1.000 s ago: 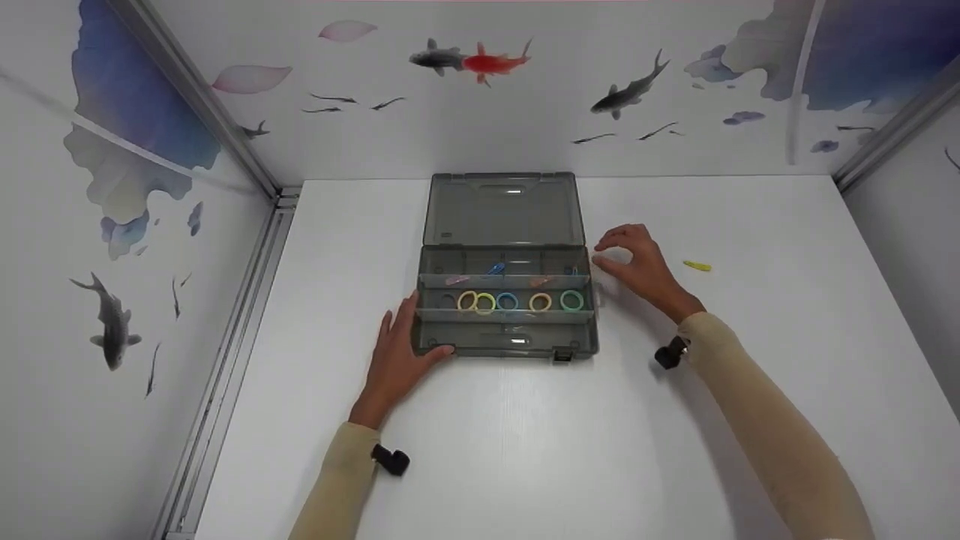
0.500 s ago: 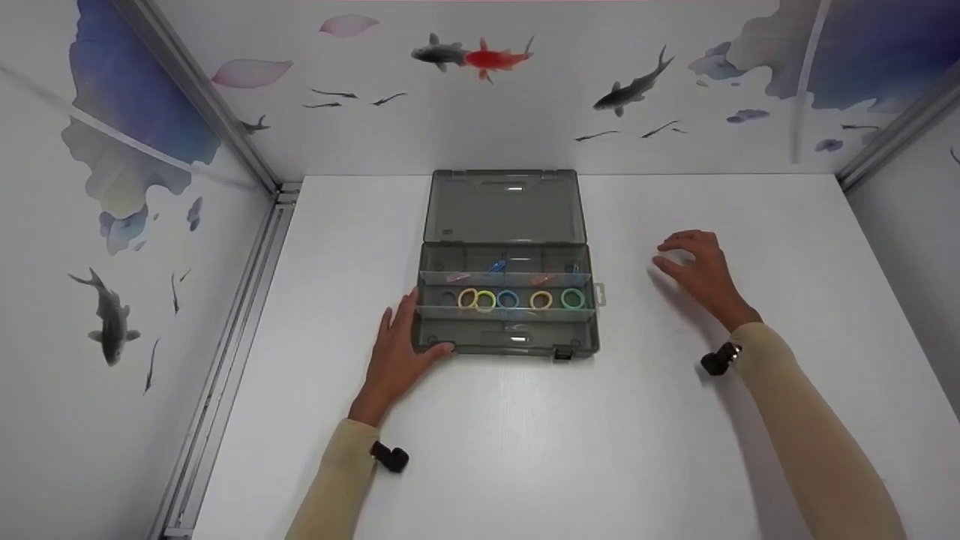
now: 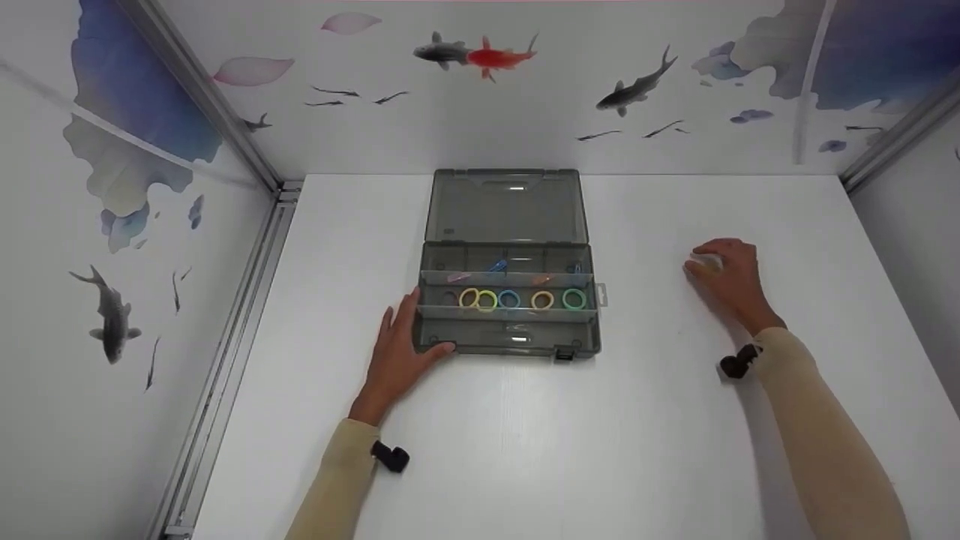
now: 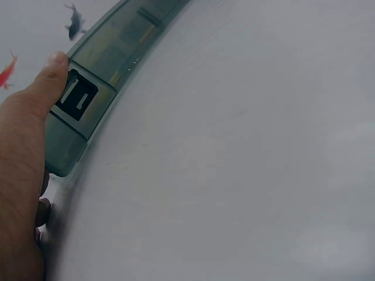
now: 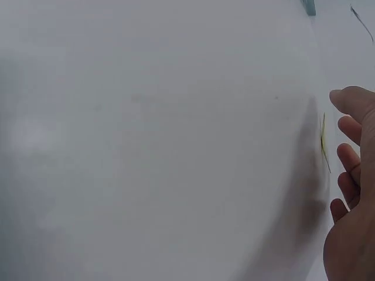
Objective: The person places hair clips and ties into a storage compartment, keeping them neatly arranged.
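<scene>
A grey see-through storage box lies with its lid up on the white table. My left hand rests at its front left corner, fingers along the side and thumb on the front near the black latch. My right hand is to the right of the box, low over a small yellow hair clip. Thumb and fingers stand apart, with nothing between them in the right wrist view. The hand hides the clip in the head view.
The box's middle row has several coloured rings, among them a green ring. In the back row lie small clips, including a blue clip, a pink clip and an orange clip. Printed walls enclose the table.
My right hand has moved right from beside the box to over the yellow hair clip. A small blue clip in the box's back right now shows plainly. My left hand has stayed put.
</scene>
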Demonstrator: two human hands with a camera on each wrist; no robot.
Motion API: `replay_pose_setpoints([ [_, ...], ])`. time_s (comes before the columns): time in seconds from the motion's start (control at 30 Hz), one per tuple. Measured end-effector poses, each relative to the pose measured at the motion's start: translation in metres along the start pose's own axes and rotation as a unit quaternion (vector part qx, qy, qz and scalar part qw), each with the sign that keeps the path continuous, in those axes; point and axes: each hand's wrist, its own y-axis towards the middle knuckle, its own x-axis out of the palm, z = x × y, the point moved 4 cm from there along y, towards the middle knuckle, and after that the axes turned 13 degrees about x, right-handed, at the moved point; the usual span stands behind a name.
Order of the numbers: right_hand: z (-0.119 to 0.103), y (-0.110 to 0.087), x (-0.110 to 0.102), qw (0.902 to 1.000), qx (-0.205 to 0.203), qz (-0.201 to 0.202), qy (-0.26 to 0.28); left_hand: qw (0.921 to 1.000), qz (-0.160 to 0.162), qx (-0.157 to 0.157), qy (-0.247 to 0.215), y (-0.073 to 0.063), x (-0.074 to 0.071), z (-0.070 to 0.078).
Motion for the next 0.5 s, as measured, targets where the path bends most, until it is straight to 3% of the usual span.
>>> replay_pose_setpoints([
  [0.2, 0.011, -0.006, -0.003, 0.9991, 0.041, -0.010, 0.000, 1.0000, -0.001, 0.001, -0.003, 0.000, -0.001, 0.002],
  [0.5, 0.016, -0.011, -0.006, 0.9986, 0.052, -0.012, 0.003, 1.0000, -0.001, 0.001, -0.001, -0.001, -0.002, 0.004],
])
